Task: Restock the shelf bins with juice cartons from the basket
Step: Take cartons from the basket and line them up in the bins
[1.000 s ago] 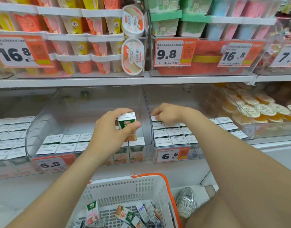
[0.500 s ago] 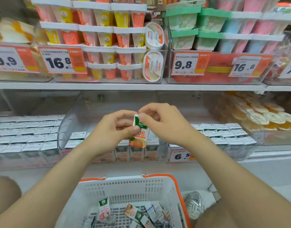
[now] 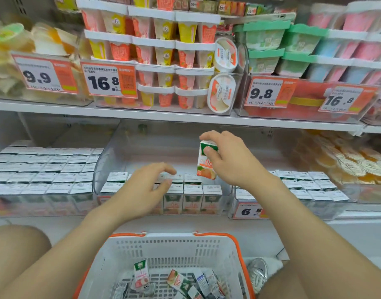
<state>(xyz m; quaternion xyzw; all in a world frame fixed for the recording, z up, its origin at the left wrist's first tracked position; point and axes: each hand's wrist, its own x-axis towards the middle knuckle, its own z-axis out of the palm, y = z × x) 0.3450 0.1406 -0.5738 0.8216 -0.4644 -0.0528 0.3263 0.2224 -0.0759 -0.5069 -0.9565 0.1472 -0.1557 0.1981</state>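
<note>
The right grip (image 3: pixel 230 160) grasps a juice carton (image 3: pixel 206 167) upright above the rows in the clear bin (image 3: pixel 107 156), and its thumb covers part of the label. The left grip (image 3: pixel 140 190) is released, with the fingers loosely curved, and hides some rows under it. Below both grips, the basket (image 3: pixel 174 238) with loose cartons (image 3: pixel 178 281) is cut off by the frame edge.
</note>
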